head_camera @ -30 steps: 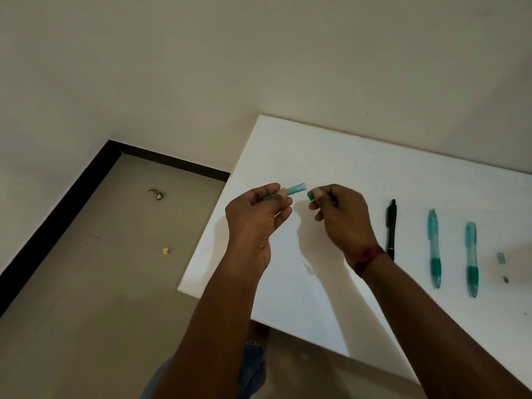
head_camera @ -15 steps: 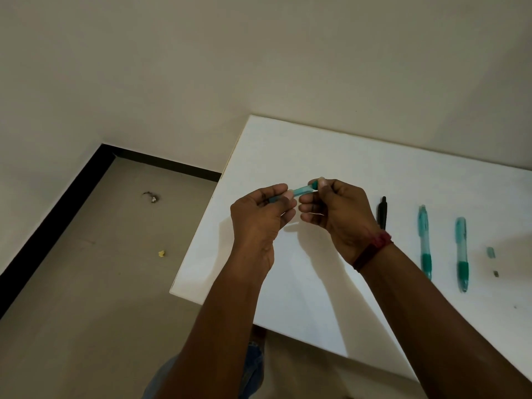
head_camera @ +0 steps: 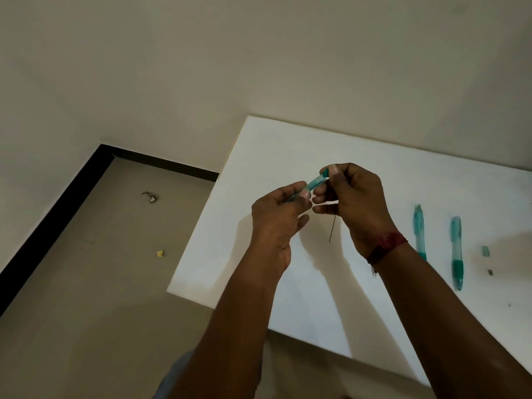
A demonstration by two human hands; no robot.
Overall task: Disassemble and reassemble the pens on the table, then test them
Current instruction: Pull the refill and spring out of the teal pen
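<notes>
Fingers (head_camera: 304, 194) of the left hand (head_camera: 277, 217) pinch the lower end of a teal pen barrel (head_camera: 316, 182). The curled fingers (head_camera: 334, 170) of the right hand (head_camera: 355, 201) pinch its upper end, so the piece sits tilted in the air between the two hands, above the counter (head_camera: 288, 156). The barrel is a short, translucent plastic tube, smooth and round. I judge it light, stiff and a little slippery, best taken near each end with thumb against fingertip and twisted rather than bent, since fine threads could cross or crack. Just below the right fingers a thin dark refill (head_camera: 332, 228) pokes downward. It looks slender and easily kinked, and how it is held is hidden. To the right of that hand, the near teal pen (head_camera: 419, 231) and the far teal pen (head_camera: 456, 254) lie side by side on the matte white counter, each with a darker grip section. Beyond them lie a small pale-green part (head_camera: 485, 251) and a smaller dark part (head_camera: 490, 272).
</notes>
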